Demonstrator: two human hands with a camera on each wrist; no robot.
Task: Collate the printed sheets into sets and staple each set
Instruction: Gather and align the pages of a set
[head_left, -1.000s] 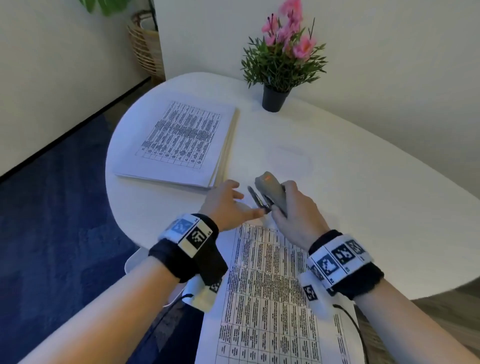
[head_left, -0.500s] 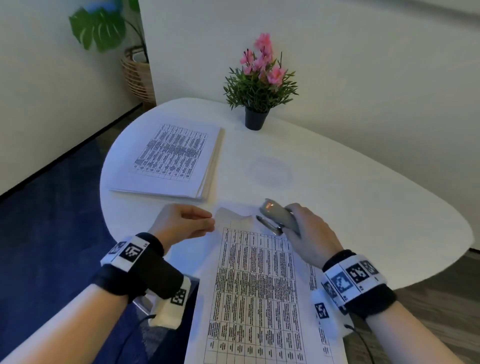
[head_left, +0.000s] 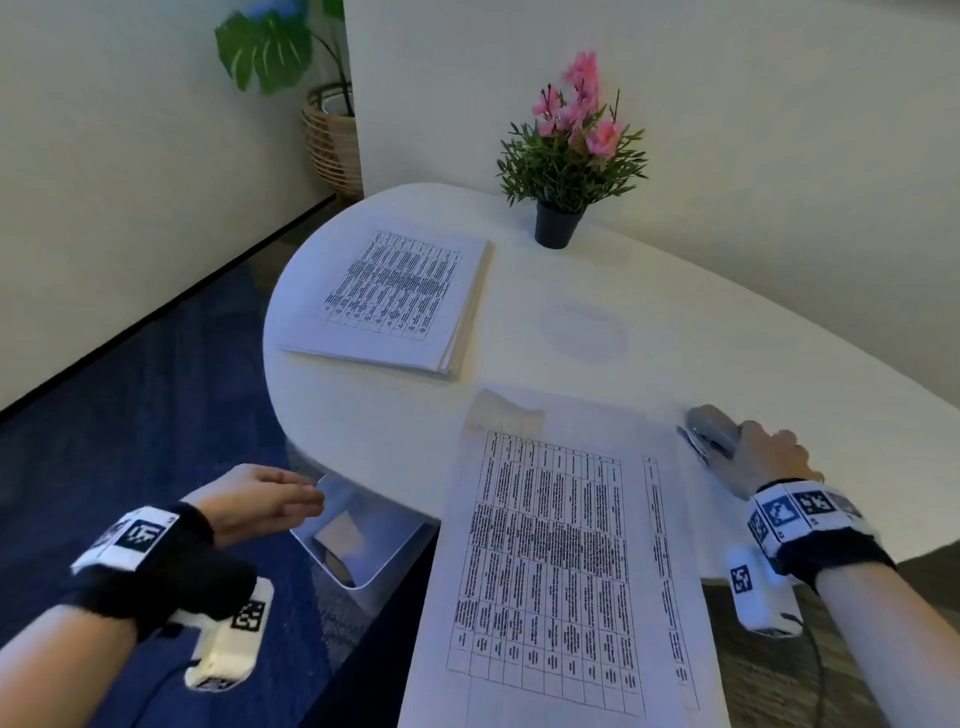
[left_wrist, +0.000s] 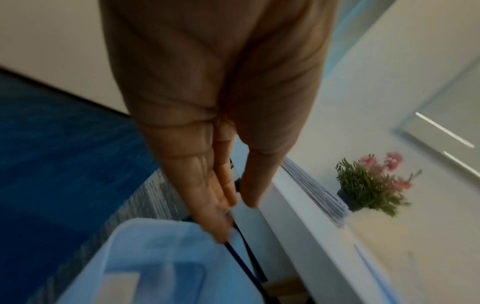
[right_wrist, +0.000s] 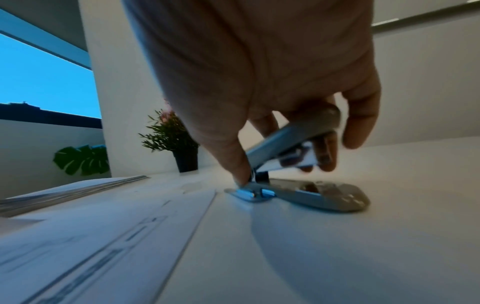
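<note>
White printed sheets, the nearest set, lie on the worktop straight in front of the person, hanging over its near edge; their top left corner is creased upward. Whether a staple sits in that corner cannot be told. Just right of this set the stapler rests with its base flat on the worktop, and the right hand has its grip curled round the stapler's raised upper arm. Left of the set and below the worktop's edge, the left hand hangs with fingers straight, its grip released and holding nothing, above a pale plastic bin on the floor.

Beyond the set, toward the far left of the worktop, waits a thick stack of sheets, squared and not yet split. Farther still stands a potted pink flower.

My judgement: one set is gathered and probably just stapled or about to be, while most of the collating remains in that stack.

Both piles carry printed tables, but the writing is too small to read; no brand shows on the stapler.
</note>
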